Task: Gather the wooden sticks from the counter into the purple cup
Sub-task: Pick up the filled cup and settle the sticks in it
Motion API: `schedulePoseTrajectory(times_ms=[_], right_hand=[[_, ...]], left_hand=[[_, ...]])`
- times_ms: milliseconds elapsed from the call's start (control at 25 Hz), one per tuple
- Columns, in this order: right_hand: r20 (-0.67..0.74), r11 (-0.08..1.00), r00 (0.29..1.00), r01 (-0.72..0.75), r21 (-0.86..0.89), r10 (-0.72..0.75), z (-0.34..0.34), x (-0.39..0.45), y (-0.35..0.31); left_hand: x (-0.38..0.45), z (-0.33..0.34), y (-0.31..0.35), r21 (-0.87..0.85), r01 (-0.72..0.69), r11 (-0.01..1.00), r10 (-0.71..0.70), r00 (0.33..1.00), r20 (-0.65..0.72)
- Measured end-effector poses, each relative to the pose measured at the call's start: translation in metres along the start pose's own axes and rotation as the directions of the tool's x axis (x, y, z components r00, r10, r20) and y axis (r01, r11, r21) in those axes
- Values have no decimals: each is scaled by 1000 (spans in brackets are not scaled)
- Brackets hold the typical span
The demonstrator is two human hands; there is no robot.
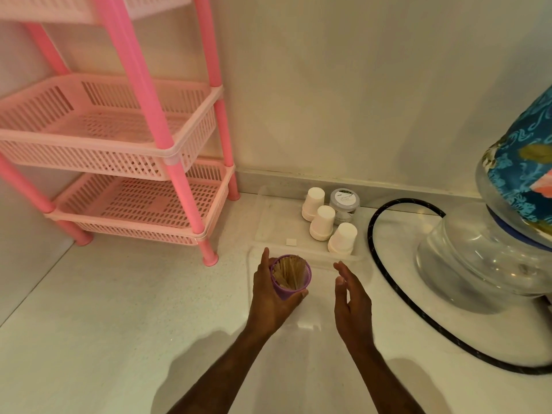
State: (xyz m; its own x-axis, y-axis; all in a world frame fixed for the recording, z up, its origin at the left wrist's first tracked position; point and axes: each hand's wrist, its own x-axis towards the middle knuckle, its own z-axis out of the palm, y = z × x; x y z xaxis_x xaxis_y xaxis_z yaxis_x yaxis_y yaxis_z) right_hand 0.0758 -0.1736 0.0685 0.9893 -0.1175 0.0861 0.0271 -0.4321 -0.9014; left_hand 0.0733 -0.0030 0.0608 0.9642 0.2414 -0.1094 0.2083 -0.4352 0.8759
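My left hand (268,297) is wrapped around the purple cup (291,289), holding it upright just above the white counter (119,339). A bundle of wooden sticks (289,271) stands inside the cup, reaching its rim. My right hand (351,297) hovers a short way to the right of the cup, fingers spread and holding nothing. No loose sticks show on the counter.
A clear plastic tray (268,222) behind the hands holds three upturned white paper cups (322,222) and a small lidded jar (345,201). A pink tiered rack (143,162) stands at the left. A glass water dispenser (493,252) and a black hose (397,291) lie at the right.
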Motion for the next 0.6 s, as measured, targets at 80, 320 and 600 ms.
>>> schedulePoseTrajectory(times_ms=[80,320,600], right_hand=[[1,1000,1000,-2,1,2,0,-1,2],[-1,1000,1000,0,-6,0,2,-2,3],[11,1000,1000,3,-10,-2,4,-4,1]], left_hand=[[1,-1,1,-32,23,999,-24,1000,-18],[5,-3,0,-12,5,1000,-5,1000,8],[4,-3,-2,22,-15,1000,15,1000,18]])
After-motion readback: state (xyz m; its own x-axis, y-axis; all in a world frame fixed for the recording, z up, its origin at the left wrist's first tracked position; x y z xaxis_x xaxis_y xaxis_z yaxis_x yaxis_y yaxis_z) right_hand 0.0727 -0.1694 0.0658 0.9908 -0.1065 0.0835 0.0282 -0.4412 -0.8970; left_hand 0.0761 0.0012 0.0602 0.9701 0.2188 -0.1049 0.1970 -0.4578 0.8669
